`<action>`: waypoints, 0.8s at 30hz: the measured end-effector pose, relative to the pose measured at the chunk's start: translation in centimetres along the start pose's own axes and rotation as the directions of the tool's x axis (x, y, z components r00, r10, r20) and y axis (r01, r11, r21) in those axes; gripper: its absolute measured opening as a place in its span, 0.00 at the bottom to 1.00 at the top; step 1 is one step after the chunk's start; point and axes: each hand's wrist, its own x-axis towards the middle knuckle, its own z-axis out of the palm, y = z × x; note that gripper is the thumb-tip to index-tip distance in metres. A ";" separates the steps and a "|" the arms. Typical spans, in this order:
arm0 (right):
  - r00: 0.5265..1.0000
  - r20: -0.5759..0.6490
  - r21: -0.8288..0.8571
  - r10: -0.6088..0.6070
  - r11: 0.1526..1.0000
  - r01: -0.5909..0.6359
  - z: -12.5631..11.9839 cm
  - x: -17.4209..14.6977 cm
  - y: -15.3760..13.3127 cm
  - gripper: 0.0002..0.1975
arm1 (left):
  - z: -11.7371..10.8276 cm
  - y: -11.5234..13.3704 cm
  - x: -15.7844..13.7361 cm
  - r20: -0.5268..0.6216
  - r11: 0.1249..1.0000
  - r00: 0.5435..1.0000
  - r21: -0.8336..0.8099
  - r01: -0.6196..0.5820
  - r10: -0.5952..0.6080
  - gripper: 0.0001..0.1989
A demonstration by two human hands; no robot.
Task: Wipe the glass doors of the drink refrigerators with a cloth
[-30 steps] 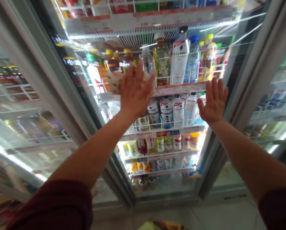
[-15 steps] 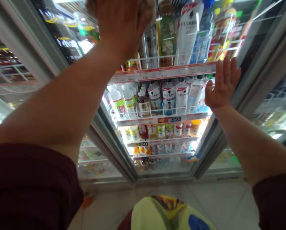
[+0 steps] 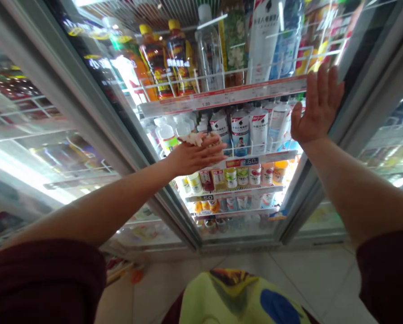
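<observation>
Crumpled off-white patterned cloth sits under the flattened left hand, its fingers extended, at the silver-framed glass refrigerator door, nearer the left edge. The right hand spreads open by the door's right edge; whether it touches, I cannot tell.

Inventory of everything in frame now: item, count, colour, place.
glass cooler door: one, grey-framed, centre; others either side
yellow-capped bottles: two, dark, upper shelf, left
white-capped bottle: one, clear, right of those
blue bottle: one, upper shelf, farther right
spade-label bottles: several, mostly white labels, next shelf down
small containers: several, mixed colours, shelf below that
price strips: several, white and red, shelf edges
floor tiles: several, pale, below
printed garment: one, yellow-green, bottom centre
cloth: one, whitish, at left hand
left hand: one, bare, door centre
right hand: one, bare, door's right side
sleeves: two, dark maroon, lower corners
</observation>
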 end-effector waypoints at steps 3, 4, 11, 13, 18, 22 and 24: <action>1.000 -0.008 -0.005 -0.004 1.000 0.004 0.0 0.0 0.0 0.35 | -3.5 -3.0 1.0 0.233 0.974 0.948 0.021 -0.226 0.215 0.23; 1.000 -0.010 -0.008 0.000 1.000 0.000 0.1 0.0 0.0 0.35 | -5.3 -4.2 1.9 0.215 0.966 0.952 0.090 -0.242 0.218 0.24; 0.999 0.017 0.013 0.035 0.999 -0.036 0.0 -0.1 -0.2 0.35 | -13.8 -8.0 7.0 -0.376 0.774 0.922 0.557 0.301 -0.087 0.32; 0.999 -0.002 0.001 0.036 0.999 -0.036 0.1 -0.1 -0.3 0.35 | -12.9 -6.9 6.6 -0.464 0.770 0.874 0.502 0.393 -0.144 0.32; 0.999 -0.001 -0.038 0.038 0.999 -0.038 0.0 0.0 -0.5 0.35 | -4.6 -3.9 0.6 -0.423 0.894 0.876 0.262 0.363 -0.232 0.35; 0.998 0.034 -0.047 0.054 0.997 -0.053 -0.3 0.1 -0.8 0.34 | 5.6 -2.5 -8.9 -0.314 0.928 0.895 0.093 0.361 -0.317 0.35; 0.996 0.057 -0.041 0.072 0.997 -0.069 -0.3 0.1 -0.8 0.34 | 9.8 -1.9 -13.5 -0.267 0.928 0.900 0.049 0.369 -0.344 0.30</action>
